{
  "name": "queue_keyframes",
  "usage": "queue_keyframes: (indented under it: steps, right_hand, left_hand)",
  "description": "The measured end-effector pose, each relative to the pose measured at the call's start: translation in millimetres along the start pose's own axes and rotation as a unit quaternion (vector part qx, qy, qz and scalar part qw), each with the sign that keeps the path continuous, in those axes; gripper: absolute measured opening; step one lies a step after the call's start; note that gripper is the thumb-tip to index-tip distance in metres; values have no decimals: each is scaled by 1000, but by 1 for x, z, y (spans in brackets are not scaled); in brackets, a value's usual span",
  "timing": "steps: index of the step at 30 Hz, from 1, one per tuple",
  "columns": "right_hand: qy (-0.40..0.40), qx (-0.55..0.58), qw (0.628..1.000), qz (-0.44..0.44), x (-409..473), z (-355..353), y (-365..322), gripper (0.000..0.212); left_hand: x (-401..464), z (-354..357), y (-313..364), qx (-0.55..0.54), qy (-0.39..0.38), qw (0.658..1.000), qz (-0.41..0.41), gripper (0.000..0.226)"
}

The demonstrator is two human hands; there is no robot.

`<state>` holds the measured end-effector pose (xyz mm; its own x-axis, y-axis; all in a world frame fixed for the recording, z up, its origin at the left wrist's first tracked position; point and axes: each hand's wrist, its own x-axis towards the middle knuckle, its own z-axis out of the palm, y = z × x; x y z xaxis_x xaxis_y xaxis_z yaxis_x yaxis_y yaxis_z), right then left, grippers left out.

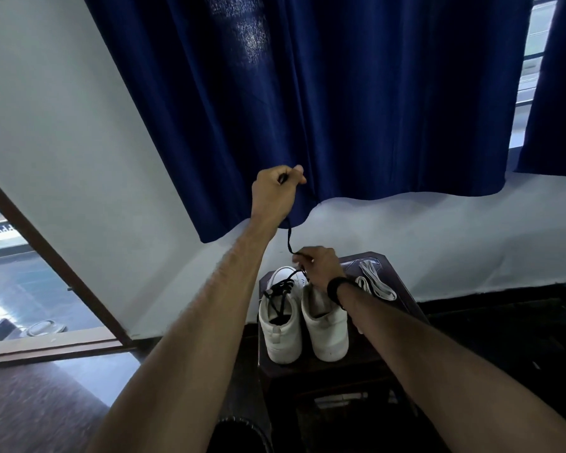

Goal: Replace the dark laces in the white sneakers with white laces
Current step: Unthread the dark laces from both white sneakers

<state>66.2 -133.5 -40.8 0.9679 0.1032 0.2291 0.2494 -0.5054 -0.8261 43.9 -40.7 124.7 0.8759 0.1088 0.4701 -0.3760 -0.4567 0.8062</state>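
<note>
Left hand [276,194] raised, pinching dark lace [289,238]; right hand [319,264] gripping it at the right sneaker [324,322], mid-bench [402,289]. Left sneaker [280,325] still laced. Risk: snagged lace tipping the shoe off near edge. White laces [374,281] at far right corner.

Dim room, daylight from window [533,53] and doorway [23,282], wide-angle edge distortion, soft focus

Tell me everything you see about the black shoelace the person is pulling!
The thin dark fabric shoelace stretches from the raised left hand, which pinches its upper end, down to the right hand, which grips it just above the two white sneakers. It looks taut and slightly wavy between the hands. Which shoe it comes from is hidden by the right hand.
</note>
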Motion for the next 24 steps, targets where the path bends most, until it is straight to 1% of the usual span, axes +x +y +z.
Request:
queue_keyframes:
  steps: [3, 4, 6, 8, 10, 11, 12, 14, 17, 18, 19, 20, 22, 24]
  right_hand:
    - [65, 85, 994, 23, 12, -12, -14, 26]
    - [78, 92, 993, 14, 16, -19, -21, 27]
    - [92, 89, 991, -28, 20, -34, -35, 24]
    - [91, 123, 986, -59, 21, -46, -49, 22]
    - [89, 164, 980, -72, 22, -54, -59, 24]
    - [83, 181, 977, -74, 22, -56, -63, 23]
    - [76, 196, 975, -77, 21, -57, -65, 22]
    - [62, 218, 971, -81, 19, -56, -63, 20]
    - [57, 222, 972, -57, 12, -49, -42, 20]
    - [58, 206, 976, -38, 10, -47, -32, 28]
    - [49, 176, 983, -14, 9, -43, -22, 41]
    - [29, 133, 991, 12, 6, -40, -13, 51]
    - [-35, 61, 996, 50, 3, -28, 3, 59]
    - [-75, 29, 995, 54, 0, -14, 12, 59]
  left_hand:
    - [-6, -2, -19, 51, -28, 995, -78, 8]
    - [-9, -1, -29, 72, -44, 990, -109, 14]
    - [-16, 2, -50, 130, -97, 973, -164, 14]
    - [-25, 9, -71, 199, -169, 945, -197, 11]
    - [-33, 21, -90, 226, -219, 925, -212, 21]
    - [-36, 27, -99, 232, -227, 922, -210, 29]
    - [-40, 32, -105, 233, -224, 923, -207, 33]
    - [-43, 39, -115, 234, -209, 926, -210, 34]
    - [-39, 36, -108, 217, -157, 944, -194, 30]
    - [-36, 33, -104, 199, -126, 955, -179, 29]
    - [-32, 29, -99, 175, -92, 967, -161, 28]
    - [-28, 25, -93, 139, -57, 977, -149, 29]
    - [-19, 18, -79, 45, -6, 990, -132, 30]
    - [-10, 14, -66, -17, 22, 994, -101, 32]
